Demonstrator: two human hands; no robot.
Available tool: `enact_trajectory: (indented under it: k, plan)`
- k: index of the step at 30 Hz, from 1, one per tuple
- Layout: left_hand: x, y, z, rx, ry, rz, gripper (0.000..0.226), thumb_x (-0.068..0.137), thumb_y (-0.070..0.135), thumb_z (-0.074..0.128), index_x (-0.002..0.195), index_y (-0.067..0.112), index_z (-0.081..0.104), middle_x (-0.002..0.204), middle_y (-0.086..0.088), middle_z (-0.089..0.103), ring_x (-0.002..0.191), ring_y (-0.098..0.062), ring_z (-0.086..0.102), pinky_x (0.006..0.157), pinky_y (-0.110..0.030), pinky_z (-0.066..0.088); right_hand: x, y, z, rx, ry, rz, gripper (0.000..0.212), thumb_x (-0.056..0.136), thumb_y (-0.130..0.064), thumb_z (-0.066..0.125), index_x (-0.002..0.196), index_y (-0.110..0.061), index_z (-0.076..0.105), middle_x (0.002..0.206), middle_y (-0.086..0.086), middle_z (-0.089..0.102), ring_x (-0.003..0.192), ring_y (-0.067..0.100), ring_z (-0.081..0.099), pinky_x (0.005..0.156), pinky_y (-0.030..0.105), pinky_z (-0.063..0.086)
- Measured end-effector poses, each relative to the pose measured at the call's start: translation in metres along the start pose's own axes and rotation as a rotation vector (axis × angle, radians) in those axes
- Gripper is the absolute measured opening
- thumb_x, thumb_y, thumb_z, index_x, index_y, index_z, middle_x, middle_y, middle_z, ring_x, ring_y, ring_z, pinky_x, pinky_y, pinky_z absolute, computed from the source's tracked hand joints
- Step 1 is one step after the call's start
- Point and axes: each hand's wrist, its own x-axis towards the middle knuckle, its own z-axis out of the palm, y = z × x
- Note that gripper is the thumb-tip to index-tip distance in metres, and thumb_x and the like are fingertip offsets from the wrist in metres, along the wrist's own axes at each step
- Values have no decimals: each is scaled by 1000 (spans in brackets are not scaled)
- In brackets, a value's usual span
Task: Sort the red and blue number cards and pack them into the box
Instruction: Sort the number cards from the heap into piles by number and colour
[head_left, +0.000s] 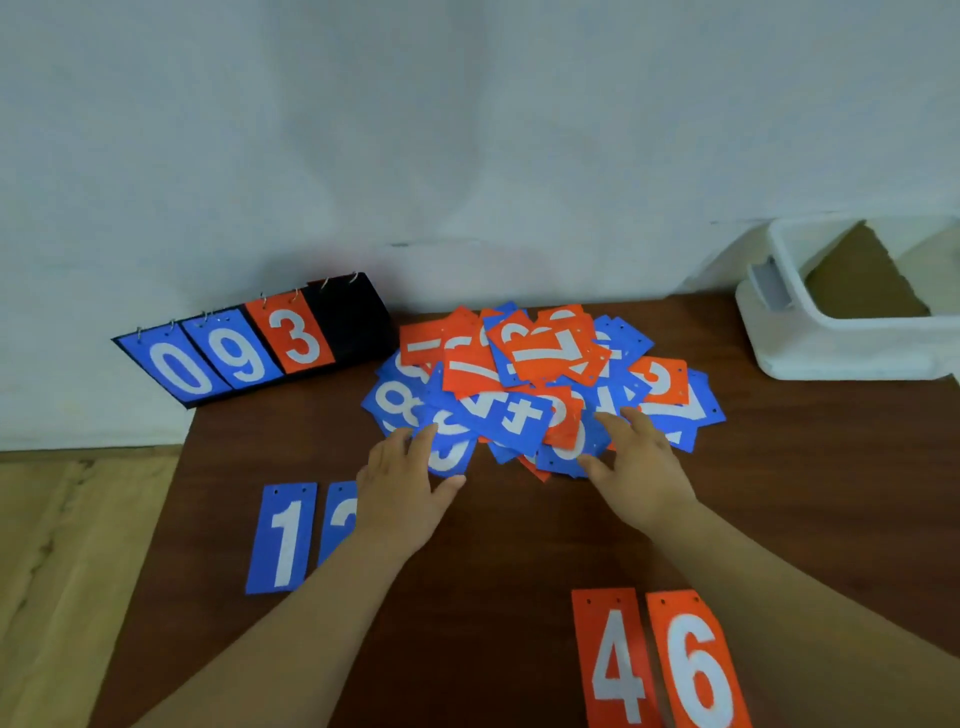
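Observation:
A mixed pile of red and blue number cards (540, 379) lies in the middle of the brown table (493, 597). My left hand (402, 488) rests at the pile's near left edge, fingers straight, touching a blue card (449, 454). At the pile's near right edge my right hand (641, 467) touches the cards with spread fingers. A blue 1 card (283, 538) and a second blue card (340, 512), partly hidden by my left arm, lie at the near left. A red 4 card (615, 660) and a red 6 card (698, 665) lie at the near right. The white box (841, 338) stands at the far right.
A black flip scoreboard (260, 348) showing 0, 9, 3 leans at the far left of the table against the white cloth backdrop. The table's left edge drops to a wooden floor (67, 571).

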Motion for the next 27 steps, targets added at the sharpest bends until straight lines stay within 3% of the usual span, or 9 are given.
enact_trajectory:
  k: [9, 12, 17, 20, 27]
  plan:
    - [129, -19, -2, -89, -86, 101, 77, 91, 65, 58, 156, 32, 32, 157, -2, 32, 144, -29, 32, 114, -50, 37, 101, -57, 20, 23, 17, 135, 66, 95, -52, 61, 152, -34, 35, 164, 7, 24, 147, 37, 27, 113, 53, 38]
    - [164, -11, 2, -83, -91, 167, 75, 90, 65, 59, 153, 33, 33, 157, -1, 34, 144, -28, 31, 113, -51, 38, 134, -63, 19, 24, 61, 246, 72, 93, -56, 62, 154, -31, 34, 165, 8, 19, 149, 37, 22, 114, 55, 35]
    - [207, 9, 9, -78, -87, 213, 78, 90, 64, 60, 156, 33, 31, 161, 0, 29, 149, -27, 25, 120, -49, 27, 182, -64, 21, -44, 97, 354, 84, 85, -71, 59, 152, -31, 29, 162, 14, 22, 146, 40, 25, 112, 57, 34]
    - [231, 20, 16, -79, -49, 242, 76, 89, 63, 62, 153, 32, 35, 157, -1, 34, 144, -28, 30, 117, -47, 30, 197, -63, 29, -100, 64, 385, 93, 77, -78, 61, 152, -34, 25, 158, 12, 27, 144, 39, 28, 111, 57, 34]
    - [264, 17, 29, 4, -49, 235, 86, 80, 74, 62, 152, 38, 30, 159, 2, 31, 146, -29, 27, 120, -50, 24, 204, -43, 29, -65, 141, 402, 96, 72, -70, 75, 151, -39, 30, 148, 6, 38, 136, 33, 36, 109, 51, 39]
